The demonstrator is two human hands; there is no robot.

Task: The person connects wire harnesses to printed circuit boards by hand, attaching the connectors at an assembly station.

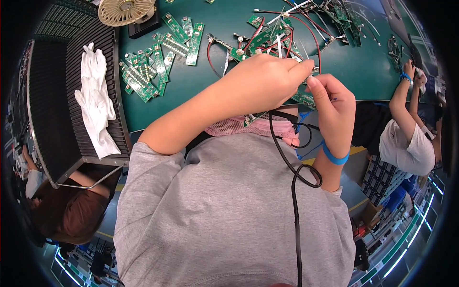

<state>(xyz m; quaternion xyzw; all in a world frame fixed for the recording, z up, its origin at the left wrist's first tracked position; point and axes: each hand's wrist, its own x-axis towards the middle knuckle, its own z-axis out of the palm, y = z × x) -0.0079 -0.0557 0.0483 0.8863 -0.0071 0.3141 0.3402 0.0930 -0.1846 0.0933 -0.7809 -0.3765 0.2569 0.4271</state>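
My left hand (270, 79) and my right hand (334, 98) meet over the table's near side, fingertips pinched close together. Whatever sits between the fingertips is too small and covered to make out. Just under the fingers lies a green circuit board (304, 99), partly hidden by both hands. The end of another green board (252, 118) sticks out below my left hand, over the table edge. Beyond the hands is a tangle of boards with red and black wires (291, 36) and white connectors. A blue band (335, 154) circles my right wrist.
Loose green LED boards (158, 64) lie in a pile at left. A small fan (126, 10) stands behind them. White gloves (95, 100) rest on a black slotted rack (122, 115). A black cable (295, 205) runs down my front. At right a co-worker's hands (411, 74) handle wires.
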